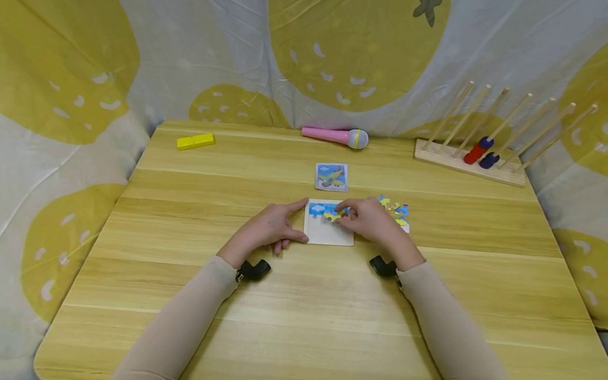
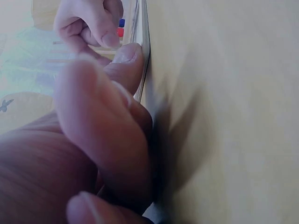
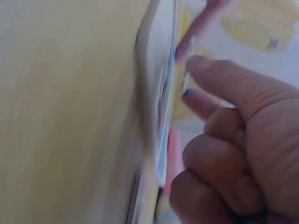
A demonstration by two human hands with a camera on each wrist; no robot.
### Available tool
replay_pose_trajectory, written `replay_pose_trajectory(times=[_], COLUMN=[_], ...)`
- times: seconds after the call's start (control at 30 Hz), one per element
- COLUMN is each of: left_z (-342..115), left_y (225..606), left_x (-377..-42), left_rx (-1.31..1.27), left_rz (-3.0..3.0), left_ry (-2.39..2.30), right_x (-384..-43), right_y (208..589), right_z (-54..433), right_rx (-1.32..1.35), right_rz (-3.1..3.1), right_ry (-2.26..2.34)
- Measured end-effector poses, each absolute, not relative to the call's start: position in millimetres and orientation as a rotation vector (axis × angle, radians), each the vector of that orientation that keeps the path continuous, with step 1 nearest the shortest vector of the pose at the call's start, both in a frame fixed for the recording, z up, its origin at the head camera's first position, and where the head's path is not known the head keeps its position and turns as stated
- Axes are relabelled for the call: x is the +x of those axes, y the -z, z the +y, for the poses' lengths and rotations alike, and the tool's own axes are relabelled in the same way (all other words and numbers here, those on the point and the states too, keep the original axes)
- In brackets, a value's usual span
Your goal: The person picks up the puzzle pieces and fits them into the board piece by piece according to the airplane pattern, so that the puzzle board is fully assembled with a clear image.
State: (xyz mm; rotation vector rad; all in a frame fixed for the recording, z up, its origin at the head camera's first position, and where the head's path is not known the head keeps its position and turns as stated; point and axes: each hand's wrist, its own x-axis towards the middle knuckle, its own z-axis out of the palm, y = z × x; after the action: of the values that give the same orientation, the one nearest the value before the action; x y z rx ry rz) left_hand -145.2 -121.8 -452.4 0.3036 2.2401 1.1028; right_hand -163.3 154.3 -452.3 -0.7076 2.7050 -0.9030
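Note:
A white puzzle tray (image 1: 328, 234) lies on the table, its upper part filled with blue and yellow jigsaw pieces (image 1: 317, 208). My left hand (image 1: 271, 225) steadies it from the left, the index fingertip at its upper corner and the thumb at its lower corner. Over the tray's right side, my right hand (image 1: 368, 219) pinches a small puzzle piece (image 3: 188, 74) between thumb and index finger, held above the tray; the other fingers are curled in. Loose puzzle pieces (image 1: 402, 210) lie just right of the tray, partly hidden by the right hand. A picture card (image 1: 331, 177) with a yellow airplane sits behind the tray.
At the back edge lies a pink toy microphone (image 1: 334, 136). A wooden peg stand (image 1: 470, 164) with red and dark blue beads stands at the back right. Yellow blocks (image 1: 195, 142) lie at the back left. A patterned cloth (image 1: 229, 43) hangs around the table.

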Motion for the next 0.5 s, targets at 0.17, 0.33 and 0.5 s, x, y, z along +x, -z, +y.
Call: replay_pose_trajectory(times=[0.17,0.33,0.5], left_z=[-121.6,-121.4,-121.2], left_y=[451.1,449.2,448.7], left_x=[-144.9,-144.5,-144.8], left_rx=[0.318,0.313,0.304], left_rz=[2.260,2.267,2.266], left_ry=[-1.084,-1.067,-1.063], right_x=[-157.9,-155.3,-154.7], right_y=[454.8,455.9,454.9], right_z=[131.6,123.0,118.9], right_rx=[-0.798,-0.829,-0.826], right_rz=[2.697,2.732,2.750], right_ry=[0.833,0.786,0.731])
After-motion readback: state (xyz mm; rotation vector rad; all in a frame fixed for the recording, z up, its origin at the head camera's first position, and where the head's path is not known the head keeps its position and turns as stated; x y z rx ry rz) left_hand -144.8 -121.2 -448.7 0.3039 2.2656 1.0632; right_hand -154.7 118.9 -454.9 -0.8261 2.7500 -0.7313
